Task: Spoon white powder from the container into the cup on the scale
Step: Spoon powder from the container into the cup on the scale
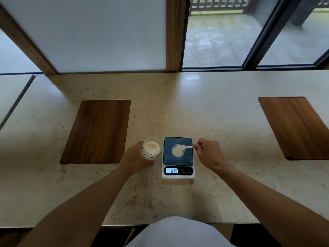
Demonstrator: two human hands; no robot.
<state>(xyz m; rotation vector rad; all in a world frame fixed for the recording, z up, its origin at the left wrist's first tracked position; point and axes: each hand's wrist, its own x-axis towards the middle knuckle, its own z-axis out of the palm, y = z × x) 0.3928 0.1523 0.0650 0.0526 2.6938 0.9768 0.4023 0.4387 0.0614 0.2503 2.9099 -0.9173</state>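
Observation:
A clear container (152,147) with white powder in it stands just left of the scale; my left hand (137,159) is wrapped around its near side. The white scale (178,158) has a dark platform and a lit display reading 019. On the platform sits a small clear cup (177,152) with white powder inside. My right hand (208,154) pinches the handle of a white spoon (185,148), whose bowl lies over the cup's opening, touching the powder.
The pale stone counter (178,107) carries two wooden inlay boards, one at the left (98,131) and one at the far right (299,127). Windows and a wooden post rise behind the counter. Its near edge is close to my body.

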